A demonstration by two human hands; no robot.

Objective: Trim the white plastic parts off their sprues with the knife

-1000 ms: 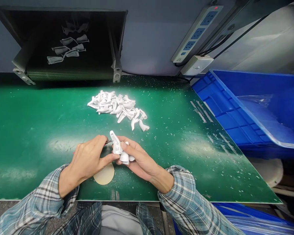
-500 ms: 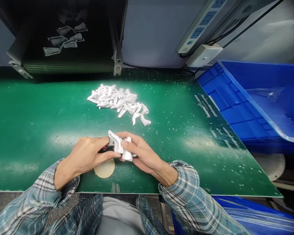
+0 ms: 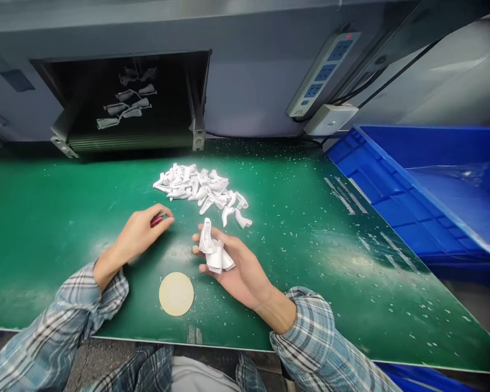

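Several white moulded plastic parts [image 3: 215, 251] rest across the palm and fingers of my right hand [image 3: 240, 272], which is turned up and loosely curled round them. To the left, above the green table, my left hand [image 3: 141, 233] is closed round a small red tool [image 3: 157, 220]; most of it is hidden by the fingers, so its kind is unclear. A heap of similar white plastic parts [image 3: 196, 185] lies on the table just beyond both hands. Below and between the hands is a flat cream-coloured disc [image 3: 176, 294].
A conveyor [image 3: 126, 142] with more white parts on its dark belt comes out of a wall opening. At the right stands a large blue crate [image 3: 392, 185]. A power strip [image 3: 322, 76] hangs on the wall. White specks dot the green tabletop [image 3: 310, 283].
My left hand has come away from the white parts and moved left and forward with the red tool. The right hand has opened somewhat, palm up, keeping the parts. The view has tilted up.
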